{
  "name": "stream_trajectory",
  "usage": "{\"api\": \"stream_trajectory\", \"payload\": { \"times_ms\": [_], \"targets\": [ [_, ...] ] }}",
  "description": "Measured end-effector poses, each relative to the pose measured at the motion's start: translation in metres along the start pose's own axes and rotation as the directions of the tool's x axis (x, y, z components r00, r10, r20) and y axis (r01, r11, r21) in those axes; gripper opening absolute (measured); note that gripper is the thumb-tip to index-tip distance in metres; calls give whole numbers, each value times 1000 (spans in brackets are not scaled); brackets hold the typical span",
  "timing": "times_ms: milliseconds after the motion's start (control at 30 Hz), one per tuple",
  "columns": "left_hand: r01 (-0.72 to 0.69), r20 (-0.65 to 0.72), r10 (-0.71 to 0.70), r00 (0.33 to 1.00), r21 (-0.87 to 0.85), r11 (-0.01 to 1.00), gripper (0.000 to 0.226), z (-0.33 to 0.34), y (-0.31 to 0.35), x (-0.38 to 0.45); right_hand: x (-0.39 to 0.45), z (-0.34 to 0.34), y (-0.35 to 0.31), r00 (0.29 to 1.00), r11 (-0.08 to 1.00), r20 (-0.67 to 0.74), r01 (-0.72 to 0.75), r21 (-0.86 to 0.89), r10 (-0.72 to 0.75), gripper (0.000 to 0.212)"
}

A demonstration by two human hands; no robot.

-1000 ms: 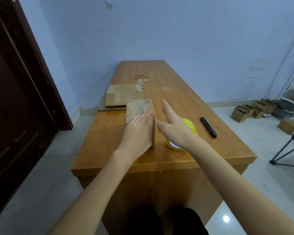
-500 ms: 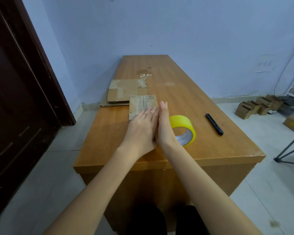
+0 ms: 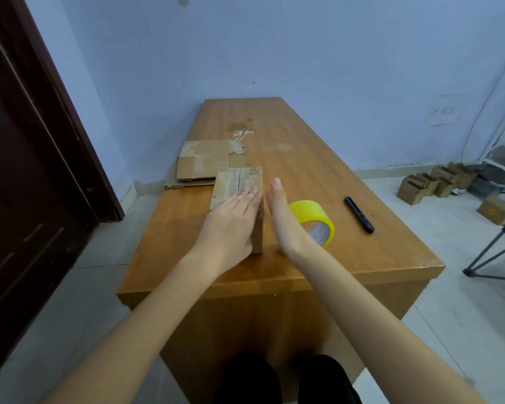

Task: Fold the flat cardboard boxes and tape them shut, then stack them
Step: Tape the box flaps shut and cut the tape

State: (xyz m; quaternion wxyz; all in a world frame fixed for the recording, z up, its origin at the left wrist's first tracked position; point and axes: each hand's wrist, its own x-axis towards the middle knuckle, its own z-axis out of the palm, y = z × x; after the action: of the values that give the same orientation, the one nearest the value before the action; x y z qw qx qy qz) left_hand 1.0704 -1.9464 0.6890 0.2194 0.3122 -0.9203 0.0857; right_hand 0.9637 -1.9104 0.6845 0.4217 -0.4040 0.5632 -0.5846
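Head view: pale blue walls, a dark door at left, and a long wooden table (image 3: 318, 176) running away toward the far wall. Near the front left of it, a folded cardboard box (image 3: 239, 188), long axis pointing away along the table, printed top face up, right side wall facing the bare strip of wood beside it. Behind and touching its far left corner, flat cardboard sheets (image 3: 207, 161), partly overhanging the table's left edge. Left hand (image 3: 231, 225) flat on the box's near top, fingers straight and together, gripping nothing. Right hand (image 3: 283, 217) held edge-on just right of the box, fingers straight, holding nothing; possibly a narrow gap between palm and box wall, hard to tell from this angle. Yellow tape roll (image 3: 318, 217) just behind the right hand, on its side, near the front right area. Black pen-like tool (image 3: 359, 214) farther right, apart from the roll. Open wood across the far half and right edge. Small cardboard boxes (image 3: 432, 182) on the floor at right.
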Motion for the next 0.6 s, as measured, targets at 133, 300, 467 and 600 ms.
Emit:
{"api": "stream_trajectory", "payload": {
  "times_ms": [133,300,467,600],
  "targets": [
    [2,-1,-2,1000,-23,1000,73,0,3,-1,1,22,9,1000,992,-31,1,125,3,71],
    [-40,13,40,999,45,998,75,-1,3,-1,-13,15,-1,999,992,-30,47,114,-44,62],
    [-38,-50,42,998,75,996,59,4,-2,-1,-15,-38,-29,926,943,-195,332,4,-325,35],
    [-18,-15,20,1000,74,997,58,5,-2,1,24,-119,-21,895,747,-361,-49,-663,-262,42]
  ]
}}
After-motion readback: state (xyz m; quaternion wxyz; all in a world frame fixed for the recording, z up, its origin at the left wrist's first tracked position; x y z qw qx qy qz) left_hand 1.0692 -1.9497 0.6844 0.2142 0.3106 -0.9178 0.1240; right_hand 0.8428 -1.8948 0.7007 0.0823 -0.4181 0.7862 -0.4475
